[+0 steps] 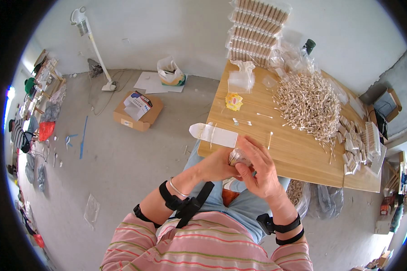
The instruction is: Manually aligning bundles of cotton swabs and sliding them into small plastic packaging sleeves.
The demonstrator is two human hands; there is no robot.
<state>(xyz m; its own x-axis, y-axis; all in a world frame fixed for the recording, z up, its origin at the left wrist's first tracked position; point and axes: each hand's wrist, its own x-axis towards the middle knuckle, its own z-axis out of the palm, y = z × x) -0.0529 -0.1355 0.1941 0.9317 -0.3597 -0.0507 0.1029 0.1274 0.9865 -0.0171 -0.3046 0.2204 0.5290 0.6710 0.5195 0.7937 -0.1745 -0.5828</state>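
Note:
My left hand (216,163) is closed around a small bundle of white-tipped cotton swabs (239,157), held in front of my lap at the table's near edge. Cupped against the bundle from the right is my right hand (259,168), its fingers stretched out and its thumb apart. The hands partly hide the bundle. Just beyond them a white card strip (219,135) with a pointed end lies over the table edge, with a thin band across it. A few loose swabs (242,122) and a yellow sticker-like packet (234,101) lie farther back.
A large heap of cotton swabs (308,106) covers the right of the wooden table (253,135). Behind it stand stacked packed bundles (257,31) and clear bags (242,79). More small packs (355,144) sit far right. On the floor are a cardboard box (138,115) and a stick vacuum (95,49).

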